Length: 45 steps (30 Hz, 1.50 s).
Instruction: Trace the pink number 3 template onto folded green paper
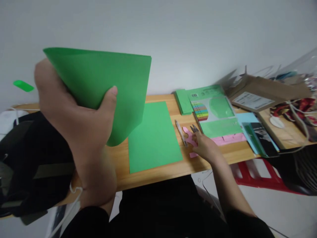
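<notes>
My left hand [81, 115] is raised close to the camera, closed on a folded sheet of green paper [123, 86] with the thumb pressed on its front. Below it on the table lies a flat sheet of green paper [153, 142]. My right hand [204, 145] is low over the table, its fingers curled around small scissors [194, 128]. Only the dark blades show; the handles are hidden under the fingers. Pink paper cutouts [190, 136] lie beside and partly under this hand. A pen [181, 133] rests between them and the green sheet.
A green paper pack [215, 109] lies at the back right, with a folded green strip [183, 101] beside it and pink paper [229, 138] under it. Farther right are blue folders [247, 122] and a cardboard box [269, 92]. A dark bag [32, 155] occupies the left end.
</notes>
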Each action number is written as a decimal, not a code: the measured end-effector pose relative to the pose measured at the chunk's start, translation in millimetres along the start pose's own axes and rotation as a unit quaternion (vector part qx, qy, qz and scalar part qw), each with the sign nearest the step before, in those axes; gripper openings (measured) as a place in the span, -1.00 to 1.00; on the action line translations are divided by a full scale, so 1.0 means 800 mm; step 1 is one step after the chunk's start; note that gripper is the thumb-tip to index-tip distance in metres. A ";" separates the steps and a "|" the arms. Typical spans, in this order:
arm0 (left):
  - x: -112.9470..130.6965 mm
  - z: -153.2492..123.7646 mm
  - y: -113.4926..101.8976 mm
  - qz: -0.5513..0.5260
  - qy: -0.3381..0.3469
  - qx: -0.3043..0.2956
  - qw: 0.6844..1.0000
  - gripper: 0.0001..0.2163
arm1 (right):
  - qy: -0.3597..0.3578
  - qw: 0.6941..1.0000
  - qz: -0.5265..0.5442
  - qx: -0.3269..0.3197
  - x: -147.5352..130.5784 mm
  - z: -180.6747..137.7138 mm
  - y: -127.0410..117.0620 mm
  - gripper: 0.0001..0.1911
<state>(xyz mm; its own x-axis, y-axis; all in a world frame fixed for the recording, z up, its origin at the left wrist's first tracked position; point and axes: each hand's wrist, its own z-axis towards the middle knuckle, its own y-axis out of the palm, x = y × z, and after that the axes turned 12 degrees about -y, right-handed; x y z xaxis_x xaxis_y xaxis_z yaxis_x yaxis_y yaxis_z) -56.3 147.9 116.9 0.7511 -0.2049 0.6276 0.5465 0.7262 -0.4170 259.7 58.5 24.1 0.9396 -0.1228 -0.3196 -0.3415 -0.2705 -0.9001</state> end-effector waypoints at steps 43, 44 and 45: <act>0.011 0.002 0.003 0.063 0.023 0.025 0.997 -0.47 | 0.021 0.995 0.036 0.096 -0.044 0.062 0.001 -0.79; 0.012 0.002 0.004 0.062 0.023 0.021 0.998 -0.47 | 0.023 0.996 0.019 0.083 -0.042 0.060 0.004 -0.81; 0.013 0.002 0.004 0.059 0.020 0.016 0.998 -0.47 | 0.026 0.997 0.004 0.073 -0.041 0.059 0.006 -0.81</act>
<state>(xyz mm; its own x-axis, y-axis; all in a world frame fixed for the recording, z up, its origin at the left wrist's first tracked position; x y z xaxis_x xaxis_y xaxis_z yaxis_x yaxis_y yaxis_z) -47.4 149.3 122.7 0.8246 -0.1424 0.5476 0.4410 0.7680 -0.4644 228.0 106.1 16.1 0.9329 -0.1740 -0.3152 -0.3388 -0.1276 -0.9322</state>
